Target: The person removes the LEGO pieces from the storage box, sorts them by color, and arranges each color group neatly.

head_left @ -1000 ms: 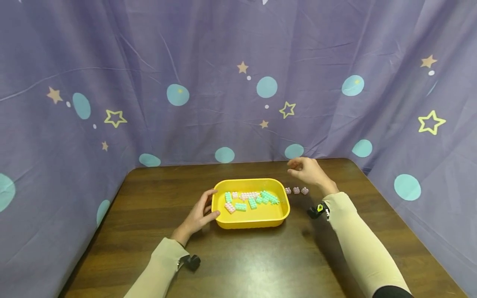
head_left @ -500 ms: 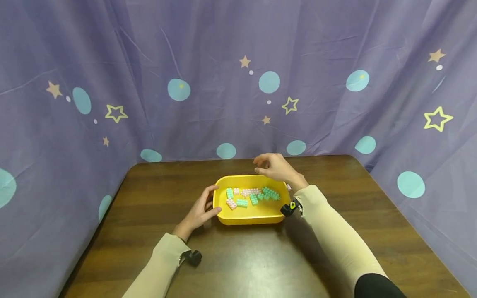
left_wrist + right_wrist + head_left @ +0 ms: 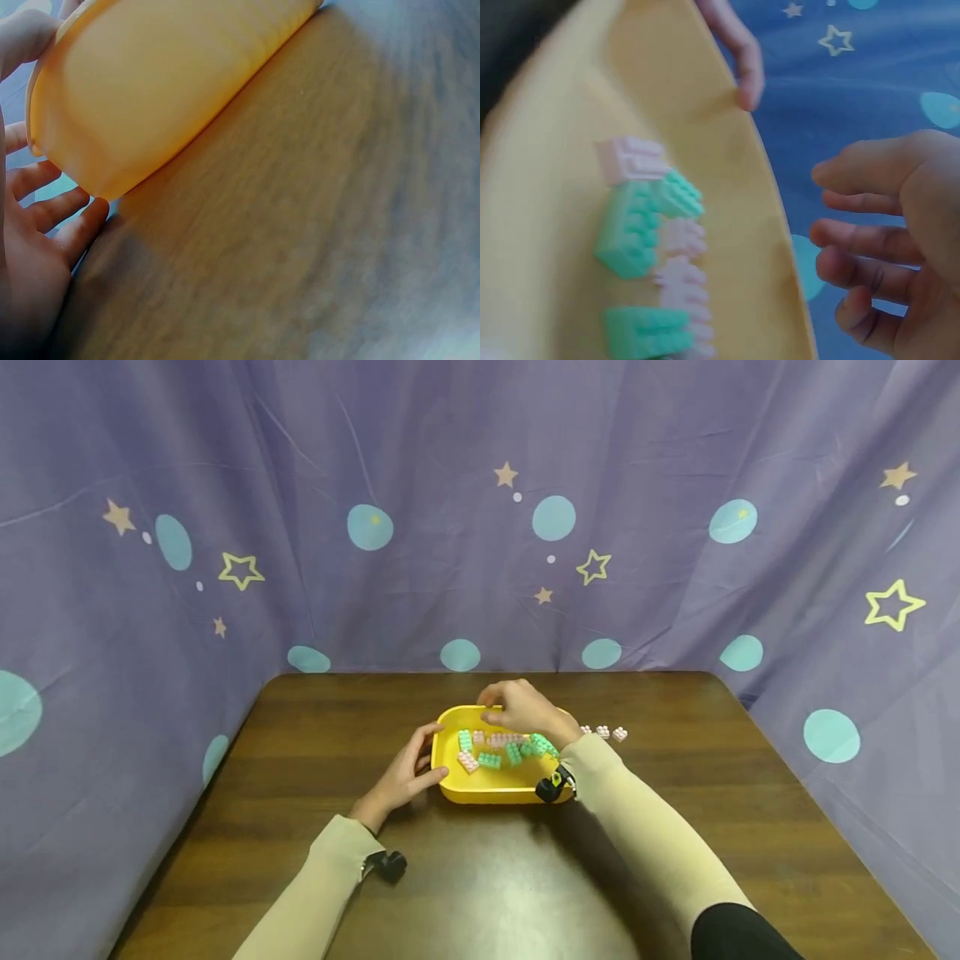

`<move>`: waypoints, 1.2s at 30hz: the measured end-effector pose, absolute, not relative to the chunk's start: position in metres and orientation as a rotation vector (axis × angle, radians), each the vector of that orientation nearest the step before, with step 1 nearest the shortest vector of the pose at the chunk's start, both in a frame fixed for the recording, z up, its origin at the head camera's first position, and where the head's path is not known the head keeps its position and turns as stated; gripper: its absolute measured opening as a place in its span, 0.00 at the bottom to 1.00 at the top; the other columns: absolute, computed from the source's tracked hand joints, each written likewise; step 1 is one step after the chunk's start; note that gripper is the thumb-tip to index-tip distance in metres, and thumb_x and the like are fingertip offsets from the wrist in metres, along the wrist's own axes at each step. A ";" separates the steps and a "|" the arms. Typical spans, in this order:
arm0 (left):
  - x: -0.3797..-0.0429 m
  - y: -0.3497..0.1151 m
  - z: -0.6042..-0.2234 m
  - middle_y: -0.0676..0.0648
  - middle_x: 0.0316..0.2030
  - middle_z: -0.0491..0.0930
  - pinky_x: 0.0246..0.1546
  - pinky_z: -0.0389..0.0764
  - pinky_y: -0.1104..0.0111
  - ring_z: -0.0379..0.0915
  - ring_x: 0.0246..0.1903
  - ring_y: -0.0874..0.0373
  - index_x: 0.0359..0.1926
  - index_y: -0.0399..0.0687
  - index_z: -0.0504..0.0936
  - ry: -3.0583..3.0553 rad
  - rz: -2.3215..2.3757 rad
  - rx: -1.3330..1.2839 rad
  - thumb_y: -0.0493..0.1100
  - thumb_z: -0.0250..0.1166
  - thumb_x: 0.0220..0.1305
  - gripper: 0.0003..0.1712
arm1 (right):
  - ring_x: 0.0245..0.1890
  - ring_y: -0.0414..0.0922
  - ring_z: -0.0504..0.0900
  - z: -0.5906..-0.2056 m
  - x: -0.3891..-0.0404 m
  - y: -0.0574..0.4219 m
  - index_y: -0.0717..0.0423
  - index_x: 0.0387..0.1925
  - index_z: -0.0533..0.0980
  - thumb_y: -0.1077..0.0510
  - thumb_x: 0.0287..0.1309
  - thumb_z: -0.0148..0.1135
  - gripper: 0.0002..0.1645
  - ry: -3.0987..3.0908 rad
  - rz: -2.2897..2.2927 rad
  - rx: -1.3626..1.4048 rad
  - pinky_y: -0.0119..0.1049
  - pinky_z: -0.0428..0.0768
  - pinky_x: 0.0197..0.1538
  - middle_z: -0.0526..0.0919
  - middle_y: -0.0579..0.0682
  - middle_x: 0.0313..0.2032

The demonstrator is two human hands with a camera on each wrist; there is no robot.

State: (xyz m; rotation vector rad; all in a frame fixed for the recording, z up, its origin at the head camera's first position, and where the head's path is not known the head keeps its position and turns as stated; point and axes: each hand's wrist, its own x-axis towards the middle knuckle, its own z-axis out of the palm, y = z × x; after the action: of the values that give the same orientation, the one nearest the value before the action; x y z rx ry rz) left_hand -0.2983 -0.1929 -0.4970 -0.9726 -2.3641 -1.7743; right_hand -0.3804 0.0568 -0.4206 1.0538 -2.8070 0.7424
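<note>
My left hand holds the left end of a yellow plastic tray, thumb near the front corner and fingers along the side. In the left wrist view its fingertips meet the tray's end wall. My right hand hovers over the tray's back rim, fingers loosely bent; in the right wrist view nothing lies between them. Inside the tray are several toy building bricks, among them a mint-green brick, a pink brick and a long pink piece. My right wrist partly hides the tray's right end.
Beside the tray's right end, small pink bricks sit in a row on the brown wooden table. A purple curtain with stars and blue ovals hangs around the table's back and sides.
My right hand has moved left from above the small pink bricks at the right to over the tray. The left hand stays at the tray's left end.
</note>
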 end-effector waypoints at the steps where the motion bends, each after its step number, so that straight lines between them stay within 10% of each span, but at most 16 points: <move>1: -0.301 -0.193 -0.500 0.24 0.68 0.54 0.58 0.69 0.39 0.58 0.64 0.27 0.67 0.25 0.53 -2.362 -1.769 -0.971 0.28 0.63 0.60 0.39 | 0.45 0.46 0.84 -0.422 -0.381 0.055 0.53 0.46 0.83 0.54 0.56 0.68 0.16 -2.823 0.736 1.056 0.39 0.81 0.49 0.87 0.47 0.41; 14: -0.312 -0.195 -0.525 0.32 0.70 0.55 0.59 0.73 0.50 0.61 0.66 0.35 0.68 0.37 0.57 -2.351 -1.748 -0.940 0.33 0.65 0.61 0.38 | 0.46 0.45 0.85 -0.447 -0.375 0.038 0.53 0.47 0.83 0.56 0.58 0.67 0.15 -2.959 0.582 1.054 0.40 0.81 0.52 0.87 0.47 0.45; 36: -0.313 -0.195 -0.521 0.29 0.71 0.51 0.60 0.70 0.45 0.57 0.68 0.34 0.70 0.32 0.54 -2.422 -1.735 -0.916 0.31 0.64 0.61 0.40 | 0.21 0.38 0.73 -0.456 -0.373 0.030 0.48 0.31 0.82 0.57 0.60 0.62 0.05 -2.977 0.312 1.032 0.30 0.74 0.25 0.81 0.42 0.25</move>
State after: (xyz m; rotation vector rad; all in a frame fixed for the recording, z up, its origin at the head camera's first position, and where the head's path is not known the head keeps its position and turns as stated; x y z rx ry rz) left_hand -0.3130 -0.1947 -0.5209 -0.9160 -2.4219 -1.7350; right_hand -0.3733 0.0302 -0.4559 1.0317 -2.9768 0.3118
